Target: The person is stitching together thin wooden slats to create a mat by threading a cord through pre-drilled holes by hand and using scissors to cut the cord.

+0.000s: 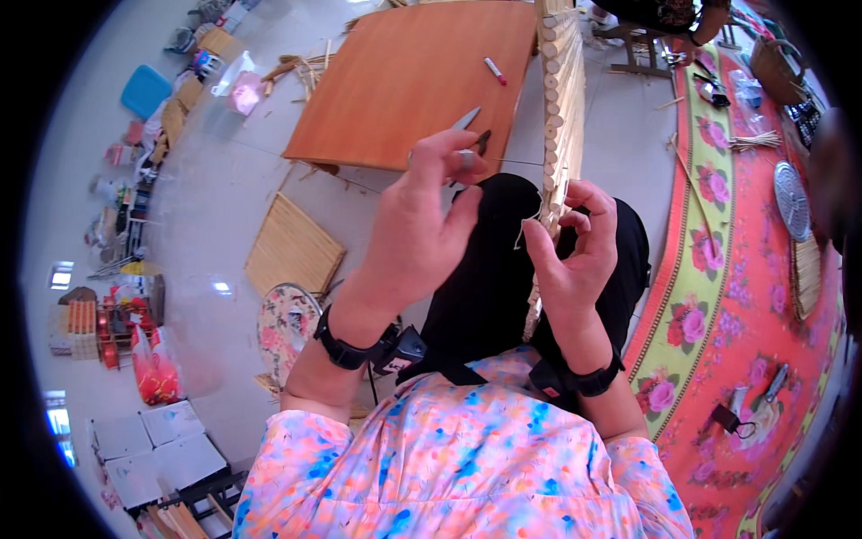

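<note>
A long panel of pale plant stalks [564,108] stands on edge between my knees, its round cut ends facing left. My right hand [575,256] grips its near part between thumb and curled fingers. To the left, my left hand [417,220] is raised with its fingers drawn together. A thin straight needle or taut thread [519,163] runs from its fingertips to the stalk ends; which one, I cannot tell. A loose pale thread [519,235] hangs beside my right thumb. Past my left fingers, a pointed blade [467,119] lies on the brown table [386,85].
A red-and-white marker [495,71] lies on the table. A finished stalk mat [294,242] and a flowered round stool [285,328] are at left. At right runs a flowered cloth [691,314] with tools and a basket [778,70]. Another person's arm [709,20] shows at the far right.
</note>
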`<act>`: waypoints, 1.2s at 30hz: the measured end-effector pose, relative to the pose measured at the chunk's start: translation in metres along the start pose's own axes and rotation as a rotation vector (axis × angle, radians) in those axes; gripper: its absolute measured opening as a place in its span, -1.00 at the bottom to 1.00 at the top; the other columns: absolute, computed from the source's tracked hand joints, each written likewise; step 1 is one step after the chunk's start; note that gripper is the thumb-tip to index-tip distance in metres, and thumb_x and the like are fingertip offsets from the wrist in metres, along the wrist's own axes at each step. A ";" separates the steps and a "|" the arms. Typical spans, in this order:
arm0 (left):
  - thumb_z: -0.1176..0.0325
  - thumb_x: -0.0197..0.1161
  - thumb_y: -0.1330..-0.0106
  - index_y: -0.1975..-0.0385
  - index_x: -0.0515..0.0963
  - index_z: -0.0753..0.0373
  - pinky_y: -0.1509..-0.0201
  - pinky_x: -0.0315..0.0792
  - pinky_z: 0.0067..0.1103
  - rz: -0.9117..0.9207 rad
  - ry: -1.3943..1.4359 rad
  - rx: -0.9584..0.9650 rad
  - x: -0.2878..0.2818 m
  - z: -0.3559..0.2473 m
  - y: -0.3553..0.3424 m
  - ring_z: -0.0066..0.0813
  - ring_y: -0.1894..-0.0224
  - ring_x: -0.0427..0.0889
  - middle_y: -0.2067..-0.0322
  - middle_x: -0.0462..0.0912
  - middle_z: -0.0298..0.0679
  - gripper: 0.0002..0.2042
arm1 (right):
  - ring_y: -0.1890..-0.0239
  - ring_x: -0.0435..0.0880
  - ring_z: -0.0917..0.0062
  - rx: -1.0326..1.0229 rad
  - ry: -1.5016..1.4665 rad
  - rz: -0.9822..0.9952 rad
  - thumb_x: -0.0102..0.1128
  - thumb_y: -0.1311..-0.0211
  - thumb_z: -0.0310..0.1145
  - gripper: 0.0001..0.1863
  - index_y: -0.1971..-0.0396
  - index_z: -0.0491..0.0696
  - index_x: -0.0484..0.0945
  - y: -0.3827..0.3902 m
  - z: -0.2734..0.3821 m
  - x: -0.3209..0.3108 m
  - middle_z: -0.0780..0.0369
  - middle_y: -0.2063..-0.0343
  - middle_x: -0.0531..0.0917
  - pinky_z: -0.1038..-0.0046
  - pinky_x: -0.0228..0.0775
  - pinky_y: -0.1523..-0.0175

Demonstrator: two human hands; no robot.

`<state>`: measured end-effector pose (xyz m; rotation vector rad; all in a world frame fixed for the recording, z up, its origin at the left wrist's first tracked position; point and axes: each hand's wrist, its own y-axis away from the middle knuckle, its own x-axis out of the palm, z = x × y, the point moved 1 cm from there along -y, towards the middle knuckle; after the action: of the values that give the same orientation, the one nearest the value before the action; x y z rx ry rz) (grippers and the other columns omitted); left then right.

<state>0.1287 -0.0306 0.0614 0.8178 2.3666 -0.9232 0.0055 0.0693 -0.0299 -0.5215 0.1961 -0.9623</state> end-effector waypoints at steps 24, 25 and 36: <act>0.50 0.32 -0.17 0.26 0.51 0.25 0.37 0.48 -0.37 0.015 -0.152 0.154 0.018 0.028 -0.020 -0.15 0.39 0.65 0.45 0.62 -0.15 -0.83 | 0.17 0.59 0.45 -0.018 0.189 -0.024 0.40 0.17 -0.56 -0.35 -0.07 -0.14 0.47 0.000 0.011 0.009 0.12 0.01 0.48 0.51 0.46 0.22; 0.50 0.32 -0.17 0.27 0.51 0.26 0.37 0.48 -0.37 0.017 -0.134 0.156 0.019 0.029 -0.021 -0.14 0.39 0.65 0.44 0.63 -0.14 -0.83 | 0.17 0.59 0.45 -0.017 0.190 -0.022 0.40 0.17 -0.56 -0.35 -0.07 -0.14 0.47 0.000 0.010 0.009 0.12 0.01 0.48 0.51 0.47 0.23; 0.57 0.28 -0.25 0.28 0.54 0.33 0.34 0.54 -0.55 0.073 -0.204 0.218 0.013 0.024 -0.026 -0.32 0.42 0.72 0.46 0.67 -0.13 -0.90 | 0.23 0.58 0.45 -0.050 0.225 -0.011 0.41 0.20 -0.53 -0.31 -0.11 -0.14 0.46 -0.002 0.011 0.007 0.13 0.01 0.48 0.50 0.48 0.26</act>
<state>0.1067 -0.0592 0.0488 0.8418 2.0736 -1.1895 0.0120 0.0667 -0.0193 -0.4601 0.4210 -1.0290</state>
